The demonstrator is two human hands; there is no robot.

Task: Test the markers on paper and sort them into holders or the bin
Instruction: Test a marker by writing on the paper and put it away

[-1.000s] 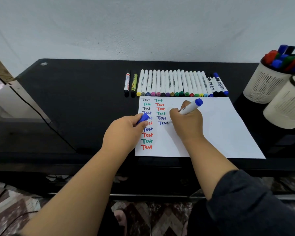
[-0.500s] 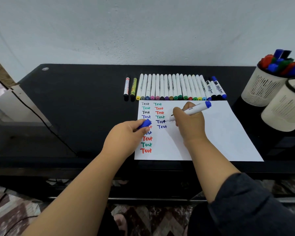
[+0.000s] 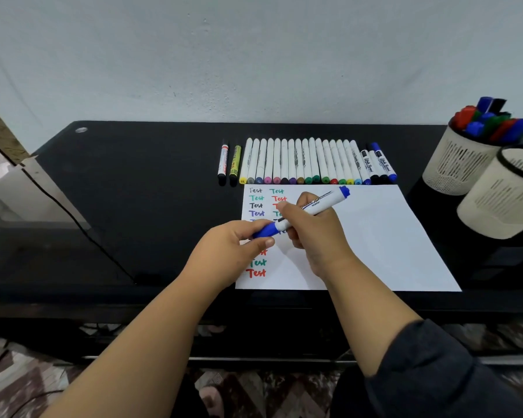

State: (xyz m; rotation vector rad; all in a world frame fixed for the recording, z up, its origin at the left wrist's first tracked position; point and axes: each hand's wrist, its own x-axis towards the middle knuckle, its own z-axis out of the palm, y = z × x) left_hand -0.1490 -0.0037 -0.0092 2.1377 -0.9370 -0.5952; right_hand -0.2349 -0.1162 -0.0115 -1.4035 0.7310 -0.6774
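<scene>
A black table (image 3: 133, 191) is seen bearing a white paper (image 3: 375, 236) at its front edge, marked "Test" repeatedly in black, green, red and blue; some words are hidden by the hands. A row of markers (image 3: 302, 162) is laid along the paper's far edge. Two holders (image 3: 459, 167) are cut off at the right edge. The blue marker (image 3: 317, 206) is gripped over the paper by the right hand (image 3: 317, 236); its cap (image 3: 264, 230) is pinched by the left hand (image 3: 230, 251). Barrel print is unreadable.

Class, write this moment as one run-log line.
step: capping blue marker | left hand: holds blue cap at tip | right hand: grips barrel | over paper
</scene>
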